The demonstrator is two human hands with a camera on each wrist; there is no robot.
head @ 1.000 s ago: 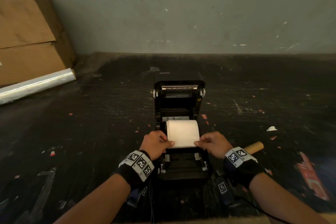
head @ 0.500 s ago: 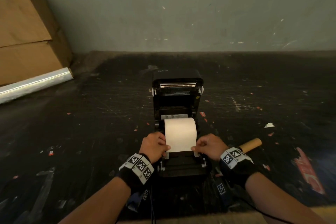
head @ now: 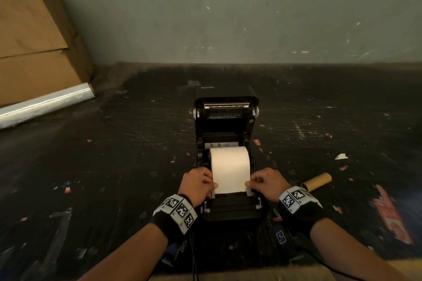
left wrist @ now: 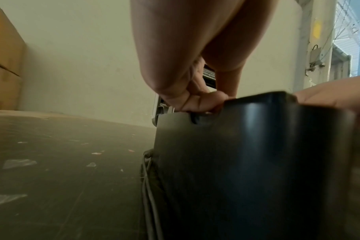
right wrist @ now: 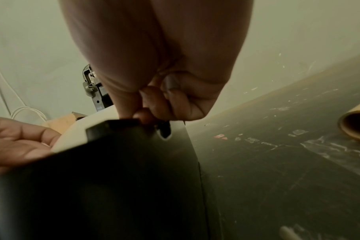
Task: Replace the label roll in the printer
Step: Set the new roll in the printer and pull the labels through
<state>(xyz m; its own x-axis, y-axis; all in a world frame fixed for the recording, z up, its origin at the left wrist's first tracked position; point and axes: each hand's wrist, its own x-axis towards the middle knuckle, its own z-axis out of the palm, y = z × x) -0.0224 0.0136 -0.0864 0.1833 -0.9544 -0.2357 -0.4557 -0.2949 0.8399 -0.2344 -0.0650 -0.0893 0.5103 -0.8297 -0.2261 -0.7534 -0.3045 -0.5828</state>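
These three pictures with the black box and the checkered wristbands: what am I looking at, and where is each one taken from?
No robot here: a person wears cameras. The wide picture comes from the head; the two close ones look along each wrist. The black box is a label printer with its lid up, standing on a dark, scuffed table. The left hand and right hand each pinch a side edge of the white label paper, pulled forward from the roll inside. To the right lies an empty cardboard tube. Cardboard boxes stand at the back left. The patterned wristbands hold the wrist cameras.
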